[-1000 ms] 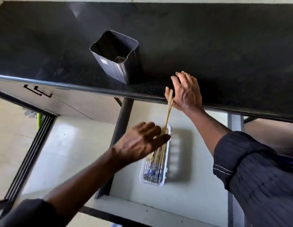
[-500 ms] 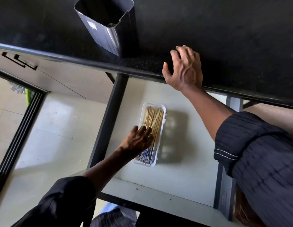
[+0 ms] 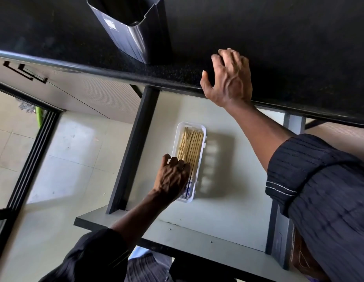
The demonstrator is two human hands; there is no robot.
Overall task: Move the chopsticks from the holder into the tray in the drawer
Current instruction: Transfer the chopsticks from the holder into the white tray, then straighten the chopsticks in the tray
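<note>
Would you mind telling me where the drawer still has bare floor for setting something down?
Bare floor lies right of the tray up to the drawer's right wall, and between tray and front edge. The left strip is crowded: the left hand rests there.

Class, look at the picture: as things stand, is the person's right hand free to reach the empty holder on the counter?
Probably yes. The right hand lies open and empty on the black counter, and the holder stands to its left on the same surface with nothing between them.
</note>
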